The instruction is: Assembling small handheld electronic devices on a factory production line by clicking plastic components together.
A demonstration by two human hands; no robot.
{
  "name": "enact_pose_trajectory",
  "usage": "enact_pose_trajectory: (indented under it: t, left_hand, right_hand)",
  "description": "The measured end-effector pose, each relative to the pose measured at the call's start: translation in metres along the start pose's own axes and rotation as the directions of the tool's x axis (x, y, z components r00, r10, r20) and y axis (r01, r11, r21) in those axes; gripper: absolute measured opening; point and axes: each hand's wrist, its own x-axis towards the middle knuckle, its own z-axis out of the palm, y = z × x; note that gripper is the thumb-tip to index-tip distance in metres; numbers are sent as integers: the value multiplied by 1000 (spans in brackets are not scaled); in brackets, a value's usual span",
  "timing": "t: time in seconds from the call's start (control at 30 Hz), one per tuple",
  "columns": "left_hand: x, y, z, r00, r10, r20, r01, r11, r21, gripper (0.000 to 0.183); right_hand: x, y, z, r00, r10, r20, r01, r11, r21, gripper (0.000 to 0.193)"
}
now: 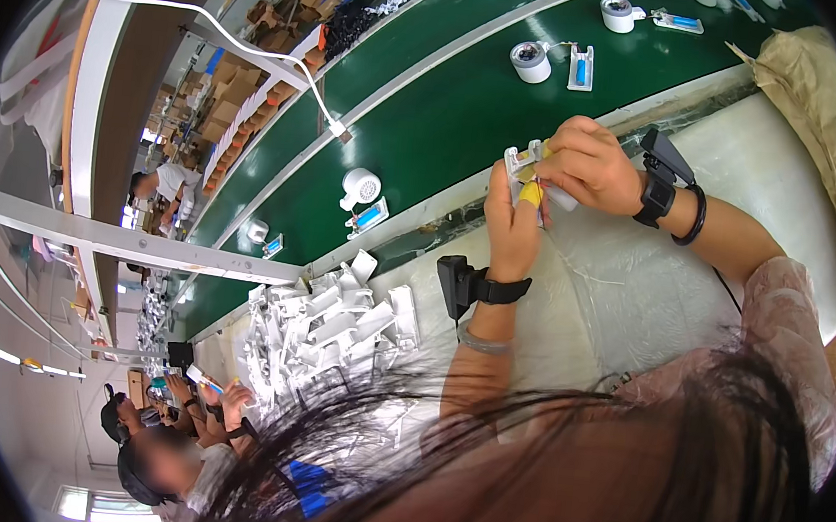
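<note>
Both hands meet over the near edge of the green conveyor belt. My left hand [514, 228] is closed around a small white plastic housing [523, 158], its fingers upright along the piece. Something yellow, like a finger cover or tape, shows at its fingertips [531, 193]. From the right, my right hand [593, 167] pinches the same housing with bent fingers. A further white part of it shows below that hand. What lies between the fingertips is partly hidden. Each wrist wears a black strapped device.
A heap of white plastic shells [333, 323] lies left of my left forearm. On the green belt [451, 115] stand round white units [531, 62] wired to trays with blue cells [581, 68]. A brown sack [814, 107] lies at right. Other people work at far left.
</note>
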Motion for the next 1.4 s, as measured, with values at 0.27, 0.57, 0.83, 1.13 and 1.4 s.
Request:
enact_pose_trajectory:
  t: [0.27, 0.57, 0.83, 1.13, 1.4]
  left_hand:
    - [-3, -3, 1, 996, 76, 39, -73, 994, -80, 31]
    - [-1, -5, 5, 997, 81, -4, -81, 996, 23, 29]
    - [-2, -2, 7, 997, 72, -40, -70, 996, 62, 25]
    - [-1, -2, 3, 996, 88, 2, -88, 993, 75, 26]
    - [0, 1, 2, 993, 114, -32, -106, 974, 200, 22]
  right_hand:
    - [2, -1, -1, 994, 103, 31, -106, 988, 115, 17]
    - [4, 1, -4, 996, 72, 44, -76, 991, 106, 17]
    - [3, 1, -1, 997, 68, 35, -71, 991, 109, 18]
    - [4, 1, -3, 996, 58, 63, -65, 991, 121, 17]
    - [4, -4, 1, 998, 66, -4, -65, 993, 100, 16]
